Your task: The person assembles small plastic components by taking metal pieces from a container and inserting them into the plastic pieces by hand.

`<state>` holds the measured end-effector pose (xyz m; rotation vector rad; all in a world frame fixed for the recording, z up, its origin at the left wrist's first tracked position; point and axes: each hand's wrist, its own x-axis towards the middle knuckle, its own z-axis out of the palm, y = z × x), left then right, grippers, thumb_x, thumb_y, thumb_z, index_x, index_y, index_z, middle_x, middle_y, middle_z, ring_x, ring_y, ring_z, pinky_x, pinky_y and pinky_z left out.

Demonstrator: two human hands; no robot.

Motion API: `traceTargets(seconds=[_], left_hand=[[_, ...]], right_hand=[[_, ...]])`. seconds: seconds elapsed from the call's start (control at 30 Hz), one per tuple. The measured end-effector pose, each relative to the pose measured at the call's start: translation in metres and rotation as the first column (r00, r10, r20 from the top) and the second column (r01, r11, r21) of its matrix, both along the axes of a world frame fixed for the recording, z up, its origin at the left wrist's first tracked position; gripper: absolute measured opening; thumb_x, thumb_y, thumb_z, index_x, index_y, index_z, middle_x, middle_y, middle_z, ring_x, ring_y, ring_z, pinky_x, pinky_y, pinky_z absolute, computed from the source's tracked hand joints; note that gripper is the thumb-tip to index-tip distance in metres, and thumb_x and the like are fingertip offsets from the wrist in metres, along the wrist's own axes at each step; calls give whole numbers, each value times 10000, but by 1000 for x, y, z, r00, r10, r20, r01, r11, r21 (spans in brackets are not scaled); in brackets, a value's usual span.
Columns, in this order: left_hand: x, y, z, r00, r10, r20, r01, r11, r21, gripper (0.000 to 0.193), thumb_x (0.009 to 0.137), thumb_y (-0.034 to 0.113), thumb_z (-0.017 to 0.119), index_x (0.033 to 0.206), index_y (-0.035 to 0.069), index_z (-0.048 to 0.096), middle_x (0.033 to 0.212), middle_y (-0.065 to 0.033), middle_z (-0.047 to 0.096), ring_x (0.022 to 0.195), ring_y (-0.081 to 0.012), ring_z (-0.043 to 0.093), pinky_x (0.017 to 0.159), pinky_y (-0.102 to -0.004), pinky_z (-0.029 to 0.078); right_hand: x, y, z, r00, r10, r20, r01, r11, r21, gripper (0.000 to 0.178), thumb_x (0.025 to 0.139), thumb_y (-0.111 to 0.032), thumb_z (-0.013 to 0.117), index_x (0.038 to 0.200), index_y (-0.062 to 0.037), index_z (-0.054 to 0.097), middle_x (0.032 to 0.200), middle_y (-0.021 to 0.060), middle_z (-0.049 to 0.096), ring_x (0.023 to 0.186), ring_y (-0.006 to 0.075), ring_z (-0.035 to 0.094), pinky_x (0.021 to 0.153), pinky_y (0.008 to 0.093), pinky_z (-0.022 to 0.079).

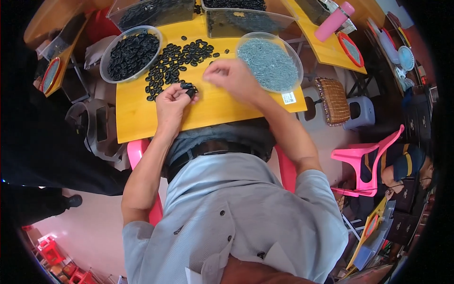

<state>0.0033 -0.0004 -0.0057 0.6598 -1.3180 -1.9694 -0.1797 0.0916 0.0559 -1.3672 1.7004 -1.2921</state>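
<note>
Left hand (172, 102) near loose black pieces (182, 68)

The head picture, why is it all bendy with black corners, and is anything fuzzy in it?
In the head view, the bending and black corners come from the fisheye lens, which probably makes the pink chair look tipped; in the head view, the right hand looks blurrier than the left hand, and the tiny grey pieces blend together.
</note>
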Motion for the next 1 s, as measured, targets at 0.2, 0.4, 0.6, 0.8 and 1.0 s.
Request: traceTargets(seconds=[0.2, 0.4, 0.6, 0.8, 1.0], left_hand=[[-3, 1, 4, 999, 29, 17, -29, 999, 22, 126, 875, -54, 594, 985, -14, 642, 911, -91, 694, 790, -152, 674, 778, -279, 560], [-3, 1, 2, 999, 30, 33, -30, 1000, -6, 118, 871, -50, 589, 966, -4, 640, 895, -82, 694, 791, -146, 672, 761, -268, 549], [-3, 2, 3, 999, 25, 22, -25, 1000, 4, 129, 869, -45, 582, 972, -1, 644, 882, -79, 698, 771, -140, 666, 735, -253, 526], [-3, 2, 4, 999, 29, 22, -29, 1000, 10, 130, 873, -42, 576, 977, -1, 643, 883, -78, 700, 766, -131, 663, 716, -243, 519], [-3, 1, 4, 1000, 15, 26, -15, 1000, 3, 115, 879, -41, 577, 965, 2, 639, 882, -74, 700, 764, -130, 664, 719, -243, 523]], right_hand=[[-105, 25, -6, 758, -214, -616, 262, 965, -13, 113, 803, -69, 687, 877, 16, 701, 712, 24, 651, 686, 81, 584, 627, 263, 472], [-119, 44, -15, 901, -129, -413, 237, 946, 222, 98, 772, -26, 702, 860, 12, 683, 664, 3, 602, 627, 76, 537, 592, 260, 446], [-112, 42, -14, 898, -114, -425, 217, 955, 203, 109, 772, -25, 706, 872, 12, 682, 650, -8, 578, 623, 74, 526, 583, 259, 432], [-114, 41, -18, 907, -107, -408, 210, 953, 217, 90, 780, -36, 711, 857, 6, 691, 671, -4, 596, 639, 73, 526, 607, 253, 440], [-119, 44, -18, 938, -111, -328, 175, 970, 171, 105, 837, -100, 695, 875, -2, 706, 682, -7, 606, 633, 72, 528, 593, 257, 437]])
